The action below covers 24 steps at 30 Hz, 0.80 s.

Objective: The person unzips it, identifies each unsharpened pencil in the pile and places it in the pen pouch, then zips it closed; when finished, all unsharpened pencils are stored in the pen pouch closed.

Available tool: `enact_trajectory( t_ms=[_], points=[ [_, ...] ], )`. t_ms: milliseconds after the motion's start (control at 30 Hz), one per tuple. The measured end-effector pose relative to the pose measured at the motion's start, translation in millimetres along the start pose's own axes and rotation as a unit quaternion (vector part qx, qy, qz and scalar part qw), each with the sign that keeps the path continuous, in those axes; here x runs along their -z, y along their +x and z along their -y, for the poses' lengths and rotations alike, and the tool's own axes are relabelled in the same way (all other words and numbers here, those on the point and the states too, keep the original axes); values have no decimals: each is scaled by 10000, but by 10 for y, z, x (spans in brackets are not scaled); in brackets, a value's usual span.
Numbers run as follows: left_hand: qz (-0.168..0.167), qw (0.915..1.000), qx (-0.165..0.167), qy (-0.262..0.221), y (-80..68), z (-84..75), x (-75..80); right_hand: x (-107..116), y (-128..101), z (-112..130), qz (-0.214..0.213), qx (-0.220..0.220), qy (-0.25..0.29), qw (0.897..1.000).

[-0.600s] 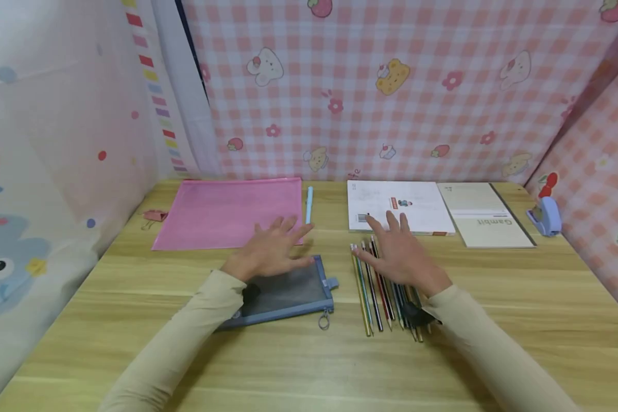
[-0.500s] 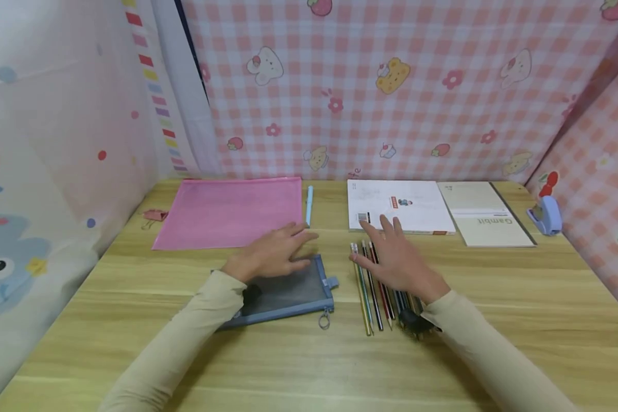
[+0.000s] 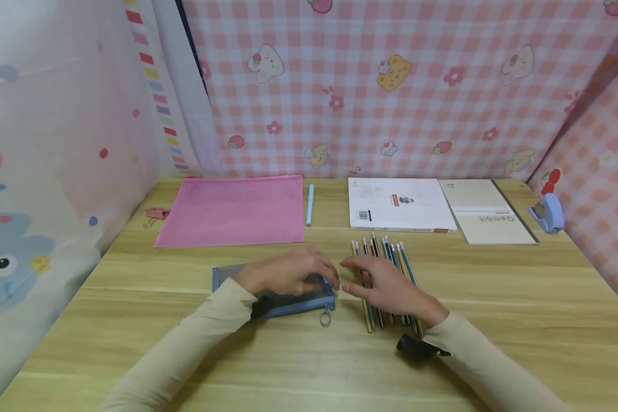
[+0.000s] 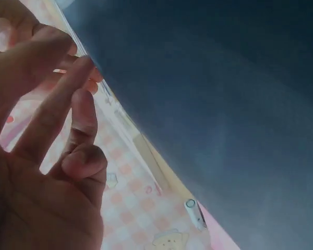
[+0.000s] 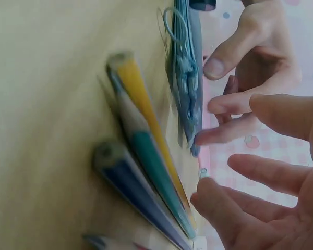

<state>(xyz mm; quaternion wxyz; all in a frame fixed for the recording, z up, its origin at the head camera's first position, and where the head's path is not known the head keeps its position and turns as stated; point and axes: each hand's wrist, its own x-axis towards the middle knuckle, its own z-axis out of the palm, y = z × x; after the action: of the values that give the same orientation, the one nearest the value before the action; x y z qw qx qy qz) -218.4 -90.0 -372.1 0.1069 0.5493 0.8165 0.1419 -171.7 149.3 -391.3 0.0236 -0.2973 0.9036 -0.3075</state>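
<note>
A dark blue mesh zip pouch [image 3: 309, 300] lies flat on the table, its ring pull [image 3: 325, 317] at the near right corner. Over it is my left hand [image 3: 288, 272], fingers loosely bent, fingertips right at the pouch's right edge. My right hand [image 3: 391, 289] faces it from the right, thumb and fingers spread apart with nothing between them. Beneath the right hand lies a row of several pencils [image 3: 404, 263], partly hidden by it. In the right wrist view, a green pencil [image 5: 146, 148] shows close up, and both hands' fingertips are near the pouch's end.
Along the back lie a pink pouch [image 3: 232, 212], a light blue pen [image 3: 309, 206], a white book [image 3: 401, 203] and a beige notebook [image 3: 486, 220]. A pink binder clip [image 3: 157, 213] is far left; a small light-blue rounded desk tool [image 3: 551, 213] stands far right.
Both hands have come down and toward each other, meeting near the blue pouch's right edge. My right hand has moved left and nearer, uncovering more of the pencils' far ends.
</note>
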Motion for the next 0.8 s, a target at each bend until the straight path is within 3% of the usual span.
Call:
enact_trajectory(
  t_ms=[200, 400, 600, 800],
  points=[
    [290, 9995, 144, 60, 53, -2, -57, -25, -33, -8, 47, -6, 407, 9992],
    [205, 9990, 244, 328, 65, 18, -113, -11, -60, -18, 81, -143, 624, 9979],
    [-78, 9989, 128, 437, 92, 81, -52, -58, -23, 32, -116, -319, 895, 9954],
    [339, 9985, 250, 356, 45, 97, -17, -87, 60, 101, -120, -372, 871, 9954]
  ],
)
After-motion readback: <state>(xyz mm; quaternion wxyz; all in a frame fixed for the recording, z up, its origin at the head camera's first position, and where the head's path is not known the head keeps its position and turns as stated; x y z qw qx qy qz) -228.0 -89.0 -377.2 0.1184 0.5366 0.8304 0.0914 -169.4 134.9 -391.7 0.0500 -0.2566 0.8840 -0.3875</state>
